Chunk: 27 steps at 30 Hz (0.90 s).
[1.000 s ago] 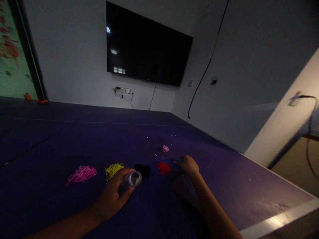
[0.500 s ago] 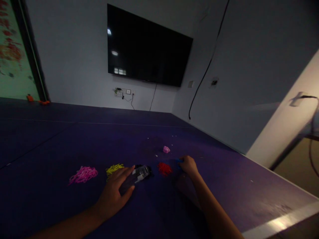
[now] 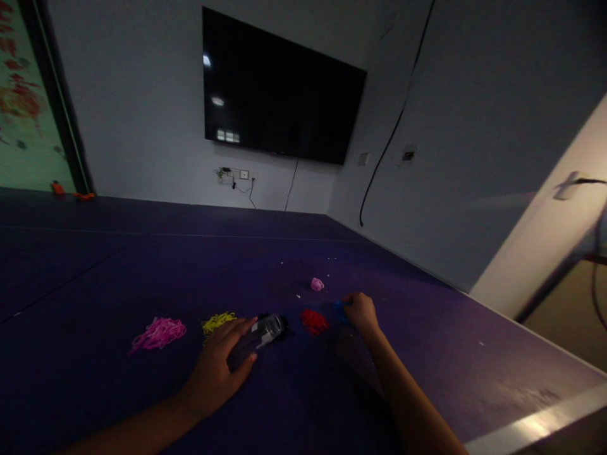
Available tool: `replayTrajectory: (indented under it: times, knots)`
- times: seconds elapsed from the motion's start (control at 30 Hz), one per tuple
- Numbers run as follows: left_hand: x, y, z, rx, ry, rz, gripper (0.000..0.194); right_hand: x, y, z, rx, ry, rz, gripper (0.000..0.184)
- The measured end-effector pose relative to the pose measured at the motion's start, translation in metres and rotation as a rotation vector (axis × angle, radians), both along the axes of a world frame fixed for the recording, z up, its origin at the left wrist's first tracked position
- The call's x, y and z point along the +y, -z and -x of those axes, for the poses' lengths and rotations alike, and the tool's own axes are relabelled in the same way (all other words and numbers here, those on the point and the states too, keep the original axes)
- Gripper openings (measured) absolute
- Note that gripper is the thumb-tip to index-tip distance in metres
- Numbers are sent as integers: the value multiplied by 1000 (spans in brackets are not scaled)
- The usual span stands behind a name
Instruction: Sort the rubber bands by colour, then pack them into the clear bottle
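My left hand (image 3: 220,361) is curled round a clear plastic bottle (image 3: 269,330) that lies tilted, its open end pointing right. Behind that end is a dark pile of bands (image 3: 286,323), partly hidden. My right hand (image 3: 361,313) has its fingertips pinched together at a small pile of blue rubber bands (image 3: 340,309), which the fingers partly cover. Between the hands lies a pile of red rubber bands (image 3: 314,321). Yellow rubber bands (image 3: 217,321) sit just beyond my left hand, and pink rubber bands (image 3: 160,333) are farther left.
A small pink cap-like piece (image 3: 317,284) stands beyond the red pile. White scraps dot the purple surface (image 3: 227,265). At the back, a wall carries a large dark television (image 3: 284,88), sockets (image 3: 236,174) and hanging cables. An orange object (image 3: 85,196) lies at the far left edge.
My right hand has shifted slightly, and more of the blue rubber bands shows beside its fingertips. The left hand and the bottle have stayed in place.
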<state>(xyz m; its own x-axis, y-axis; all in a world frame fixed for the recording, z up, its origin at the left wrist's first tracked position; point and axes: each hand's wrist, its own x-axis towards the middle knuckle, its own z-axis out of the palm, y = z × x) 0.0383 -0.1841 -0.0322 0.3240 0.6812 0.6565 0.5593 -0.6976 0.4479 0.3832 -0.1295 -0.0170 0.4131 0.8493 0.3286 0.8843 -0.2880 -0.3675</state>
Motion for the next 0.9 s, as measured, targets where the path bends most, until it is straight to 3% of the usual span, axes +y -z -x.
replayTrajectory:
  times: [0.33,0.5,0.77,0.9]
  knots:
    - [1,3,-1,5,2,-11,44,-5,-16,10,4,-45,-104,27]
    - [0,2,0,3,19,-11,44,-7,-22,23,66,-171,-158,25]
    - [2,6,0,8,14,-7,44,-9,-11,61,176,-433,-83,19]
    - [2,6,1,14,19,-7,45,-9,-11,60,151,-446,-57,18]
